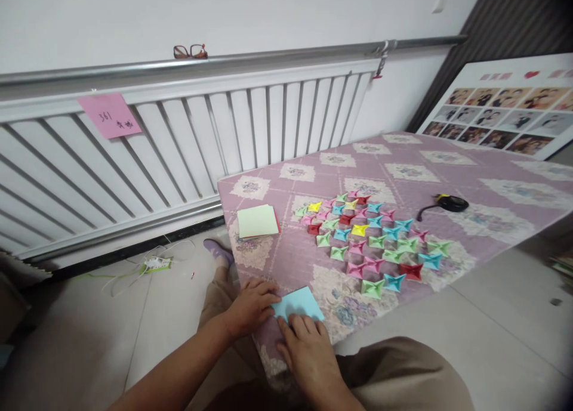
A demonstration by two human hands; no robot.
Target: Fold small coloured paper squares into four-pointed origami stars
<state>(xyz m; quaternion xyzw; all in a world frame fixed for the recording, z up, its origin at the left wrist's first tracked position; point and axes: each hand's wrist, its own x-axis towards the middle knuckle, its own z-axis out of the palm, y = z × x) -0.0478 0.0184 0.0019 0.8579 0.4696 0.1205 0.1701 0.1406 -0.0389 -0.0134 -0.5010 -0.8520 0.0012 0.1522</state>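
Note:
A light-blue sheet of origami paper (304, 302) lies flat on the near corner of the cloth-covered table; it looks folded. At its left corner, my left hand (253, 306) has its bent fingers closed on the paper. My right hand (308, 348) presses its bent fingers along the near edge, covering part of it. The undersides of both hands are hidden. Beyond them stand several rows of small folded paper pieces, among them a green one (372, 289), a blue one (394, 282) and a red one (410, 272). A stack of square paper (258, 222), pale green on top, lies farther left.
The purple patterned tablecloth (308, 256) covers the table. A black-and-yellow object with a strap (452, 203) lies to the right. Behind are a white radiator (268, 121) with a pink note (110, 116) and glasses (190, 52) on the pipe. A power strip (156, 264) rests on the floor.

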